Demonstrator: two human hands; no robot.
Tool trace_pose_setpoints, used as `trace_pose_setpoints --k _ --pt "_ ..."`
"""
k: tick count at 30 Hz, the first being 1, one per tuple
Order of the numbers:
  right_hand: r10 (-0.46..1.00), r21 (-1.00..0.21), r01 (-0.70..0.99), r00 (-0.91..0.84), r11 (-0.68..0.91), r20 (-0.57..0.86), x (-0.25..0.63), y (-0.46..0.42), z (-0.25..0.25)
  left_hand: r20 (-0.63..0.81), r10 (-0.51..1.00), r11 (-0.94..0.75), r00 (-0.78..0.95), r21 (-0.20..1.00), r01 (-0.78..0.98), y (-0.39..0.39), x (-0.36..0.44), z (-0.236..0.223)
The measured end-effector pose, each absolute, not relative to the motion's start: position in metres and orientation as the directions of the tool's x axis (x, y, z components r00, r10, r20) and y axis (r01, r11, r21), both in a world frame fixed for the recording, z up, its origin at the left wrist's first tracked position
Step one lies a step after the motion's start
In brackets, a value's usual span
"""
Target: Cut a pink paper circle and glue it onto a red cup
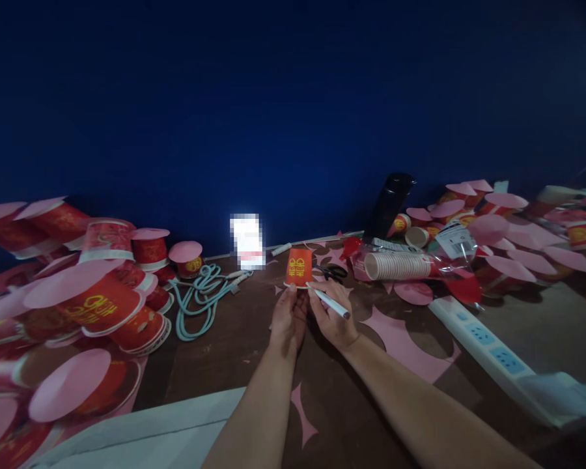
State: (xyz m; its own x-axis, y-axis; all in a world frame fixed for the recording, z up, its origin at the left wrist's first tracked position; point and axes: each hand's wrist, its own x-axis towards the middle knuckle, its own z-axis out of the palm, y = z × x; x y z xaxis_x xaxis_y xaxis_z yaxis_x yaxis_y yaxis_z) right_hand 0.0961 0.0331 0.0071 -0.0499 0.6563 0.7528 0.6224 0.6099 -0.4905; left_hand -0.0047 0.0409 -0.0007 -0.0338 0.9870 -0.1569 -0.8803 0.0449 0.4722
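In the head view, the left hand (289,319) held a red cup (299,266) near the middle of the table (215,365). The cup's wide rim was down by the fingers, and yellow marks showed on its side. The right hand (336,319) gripped a white pen (332,303). The pen's tip was at the cup's rim, but whether it touched was too small to tell. Black scissors (336,271) lay just behind the right hand. A pink scrap (405,345) lay near the right arm. A blue cord (195,333) lay looped on the left, beside a big pile of red cups (105,303) with pink paper rounds. On the right were stacked cups (398,266) and a power strip (483,348).
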Motion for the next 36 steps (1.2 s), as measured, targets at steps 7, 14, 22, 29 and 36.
trace_pose_setpoints --k 7,14,22,29,36 --pt "0.659 -0.496 0.614 -0.052 0.614 0.751 0.0968 0.032 0.0094 -0.154 0.987 0.042 -0.035 0.467 -0.883 0.0412 -0.0056 0.0004" --pt "0.663 -0.5 0.613 -0.051 0.612 0.747 0.0973 0.031 0.0097 -0.164 0.986 0.042 -0.039 0.46 -0.887 0.0413 -0.0049 0.0012" --pt "0.676 -0.508 0.604 -0.07 0.614 0.734 0.0962 0.0301 0.0088 -0.156 0.987 0.054 -0.028 0.498 -0.865 0.0407 -0.0055 0.0015" --pt "0.662 -0.498 0.604 -0.067 0.622 0.746 0.0954 0.0306 0.0077 -0.135 0.991 0.065 0.0 0.477 -0.876 0.0388 -0.0047 0.0048" --pt "0.663 -0.492 0.61 -0.075 0.622 0.745 0.095 0.0306 0.0087 -0.137 0.99 0.058 -0.01 0.484 -0.873 0.0391 -0.0051 0.0021"
